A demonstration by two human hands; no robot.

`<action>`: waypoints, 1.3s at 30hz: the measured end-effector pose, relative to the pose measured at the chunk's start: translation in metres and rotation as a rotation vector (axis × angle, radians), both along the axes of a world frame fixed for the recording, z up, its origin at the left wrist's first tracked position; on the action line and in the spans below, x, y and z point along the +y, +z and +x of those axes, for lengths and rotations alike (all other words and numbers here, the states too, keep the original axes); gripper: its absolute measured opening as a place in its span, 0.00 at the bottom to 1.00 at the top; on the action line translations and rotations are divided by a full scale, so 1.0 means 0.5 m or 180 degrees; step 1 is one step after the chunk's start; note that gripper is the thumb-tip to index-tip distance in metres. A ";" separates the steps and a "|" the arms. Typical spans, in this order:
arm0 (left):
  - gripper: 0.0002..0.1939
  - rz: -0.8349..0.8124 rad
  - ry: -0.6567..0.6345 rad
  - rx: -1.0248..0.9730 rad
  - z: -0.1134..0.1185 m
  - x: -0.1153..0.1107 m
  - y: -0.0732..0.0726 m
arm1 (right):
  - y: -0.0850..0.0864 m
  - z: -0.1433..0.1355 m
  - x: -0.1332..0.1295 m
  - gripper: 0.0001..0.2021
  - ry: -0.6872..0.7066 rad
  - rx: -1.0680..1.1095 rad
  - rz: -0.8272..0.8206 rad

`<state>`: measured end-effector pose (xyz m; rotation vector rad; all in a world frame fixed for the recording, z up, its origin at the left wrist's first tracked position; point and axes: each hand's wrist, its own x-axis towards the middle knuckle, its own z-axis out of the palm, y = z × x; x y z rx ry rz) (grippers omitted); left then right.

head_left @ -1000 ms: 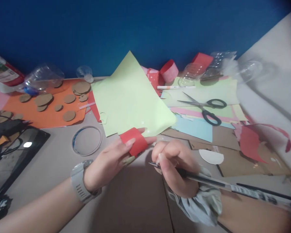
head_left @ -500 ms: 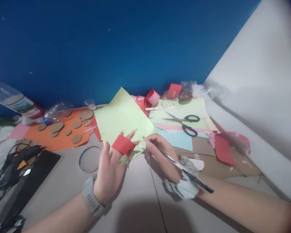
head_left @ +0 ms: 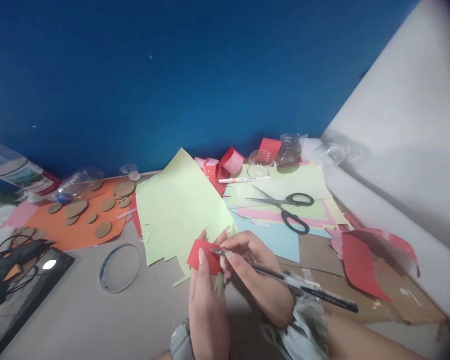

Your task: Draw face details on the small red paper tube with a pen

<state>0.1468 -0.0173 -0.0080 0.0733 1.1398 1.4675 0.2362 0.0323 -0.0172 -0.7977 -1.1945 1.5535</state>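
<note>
My left hand (head_left: 208, 300) holds a small red paper piece (head_left: 195, 256), with the thumb pressed on its face and fingers behind it. A bit of cut green paper (head_left: 219, 283) shows just below its right end. My right hand (head_left: 255, 265) grips a pen (head_left: 311, 289), whose tip meets or hovers just over the red paper; I cannot tell which. Beyond both hands lies a large light green sheet (head_left: 172, 200) with cut edges. Black-handled scissors (head_left: 285, 202) rest on the papers to the right.
To the left are a roll of tape (head_left: 120, 268), an orange sheet (head_left: 112, 230) with several cardboard discs, a black device (head_left: 56, 275) with cables and a plastic bottle (head_left: 26, 175). Red paper rings (head_left: 232, 160) and plastic cups (head_left: 260, 164) line the blue wall. Red scraps (head_left: 362, 260) lie right.
My left hand has turned, and its thumb has come down onto the red paper. The pen tip has come to the paper's face. The camera view has shifted a little.
</note>
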 end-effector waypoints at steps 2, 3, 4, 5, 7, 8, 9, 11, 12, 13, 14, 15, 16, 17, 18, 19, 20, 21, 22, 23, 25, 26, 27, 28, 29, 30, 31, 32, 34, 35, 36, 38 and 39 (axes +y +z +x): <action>0.30 -0.0059 -0.0048 -0.0120 0.005 0.003 0.001 | 0.004 -0.002 0.006 0.17 0.0033 0.0251 -0.0113; 0.31 -0.0125 -0.0079 -0.0150 0.004 0.006 0.003 | 0.007 -0.004 0.009 0.16 0.0007 0.0263 -0.0254; 0.31 -0.0195 -0.0092 -0.0176 0.002 0.008 0.006 | 0.010 -0.006 0.012 0.16 -0.0140 0.0216 -0.0312; 0.32 -0.0228 -0.0016 -0.0218 -0.001 0.010 0.009 | 0.014 -0.008 0.015 0.16 -0.0264 0.0112 -0.0315; 0.31 -0.0295 0.0032 -0.0279 -0.007 0.012 0.013 | 0.021 -0.011 0.019 0.17 -0.0369 -0.0098 -0.0293; 0.31 -0.0272 0.0003 -0.0322 -0.010 0.012 0.015 | 0.023 -0.013 0.020 0.18 -0.0403 -0.0108 -0.0315; 0.30 -0.0272 -0.0023 -0.0375 -0.011 0.011 0.018 | 0.024 -0.014 0.022 0.19 -0.0361 -0.0050 -0.0329; 0.29 -0.0299 -0.0078 -0.0482 -0.010 0.009 0.023 | 0.025 -0.016 0.023 0.20 -0.0311 0.0043 -0.0376; 0.28 -0.0327 -0.0100 -0.0521 -0.007 0.009 0.026 | 0.025 -0.017 0.024 0.19 -0.0311 0.0083 -0.0392; 0.27 -0.0328 -0.0114 -0.0553 -0.004 0.008 0.029 | 0.024 -0.018 0.024 0.19 -0.0330 0.0122 -0.0411; 0.26 -0.0315 -0.0123 -0.0566 0.000 0.008 0.030 | 0.022 -0.019 0.025 0.18 -0.0350 0.0176 -0.0427; 0.24 -0.0286 -0.0125 -0.0554 0.003 0.008 0.030 | 0.020 -0.019 0.026 0.18 -0.0365 0.0240 -0.0458; 0.22 -0.0241 -0.0121 -0.0527 0.007 0.009 0.028 | 0.017 -0.020 0.026 0.19 -0.0366 0.0306 -0.0516; 0.20 -0.0199 -0.0115 -0.0477 0.009 0.009 0.025 | 0.015 -0.020 0.027 0.19 -0.0352 0.0374 -0.0598; 0.19 -0.0182 -0.0118 -0.0415 0.010 0.009 0.023 | 0.012 -0.020 0.027 0.20 -0.0334 0.0432 -0.0705; 0.19 -0.0197 -0.0130 -0.0367 0.011 0.008 0.020 | 0.010 -0.020 0.026 0.21 -0.0342 0.0476 -0.0828; 0.21 -0.0240 -0.0141 -0.0342 0.010 0.007 0.020 | 0.010 -0.020 0.025 0.21 -0.0374 0.0506 -0.0946; 0.23 -0.0314 -0.0157 -0.0339 0.009 0.007 0.020 | 0.010 -0.019 0.023 0.22 -0.0421 0.0523 -0.1038; 0.25 -0.0412 -0.0148 -0.0366 0.007 0.006 0.023 | 0.012 -0.018 0.021 0.21 -0.0467 0.0521 -0.1074; 0.27 -0.0476 -0.0143 -0.0371 0.006 0.005 0.026 | 0.014 -0.017 0.017 0.20 -0.0494 0.0486 -0.1041; 0.31 -0.0486 -0.0159 -0.0330 0.004 0.005 0.030 | 0.019 -0.015 0.011 0.17 -0.0480 0.0316 -0.0800; 0.33 -0.0430 -0.0196 -0.0271 0.004 0.006 0.031 | 0.021 -0.013 0.009 0.16 -0.0437 0.0188 -0.0607; 0.34 -0.0356 -0.0246 -0.0208 0.004 0.006 0.029 | 0.021 -0.012 0.007 0.16 -0.0440 0.0094 -0.0474; 0.35 -0.0280 -0.0297 -0.0155 0.005 0.006 0.027 | 0.021 -0.011 0.007 0.17 -0.0468 0.0030 -0.0468; 0.36 -0.0211 -0.0346 -0.0109 0.005 0.007 0.023 | 0.020 -0.010 0.007 0.18 -0.0508 -0.0056 -0.0523; 0.36 -0.0144 -0.0384 -0.0066 0.007 0.006 0.020 | 0.018 -0.010 0.007 0.19 -0.0552 -0.0142 -0.0632; 0.35 -0.0082 -0.0409 -0.0032 0.008 0.006 0.017 | 0.017 -0.010 0.009 0.20 -0.0576 -0.0244 -0.0756; 0.34 -0.0038 -0.0424 -0.0007 0.009 0.006 0.015 | 0.016 -0.009 0.010 0.21 -0.0599 -0.0318 -0.0839; 0.31 -0.0022 -0.0404 0.0015 0.010 0.004 0.017 | 0.015 -0.009 0.013 0.22 -0.0601 -0.0379 -0.0831; 0.28 -0.0056 -0.0358 -0.0001 0.010 0.004 0.019 | 0.016 -0.008 0.015 0.23 -0.0590 -0.0372 -0.0763; 0.25 -0.0124 -0.0303 -0.0042 0.010 0.003 0.022 | 0.017 -0.008 0.017 0.23 -0.0584 -0.0349 -0.0693; 0.19 -0.0321 -0.0230 -0.0177 0.009 0.003 0.027 | 0.019 -0.007 0.019 0.23 -0.0553 -0.0287 -0.0616; 0.18 -0.0394 -0.0237 -0.0243 0.008 0.002 0.028 | 0.020 -0.007 0.019 0.22 -0.0535 -0.0242 -0.0634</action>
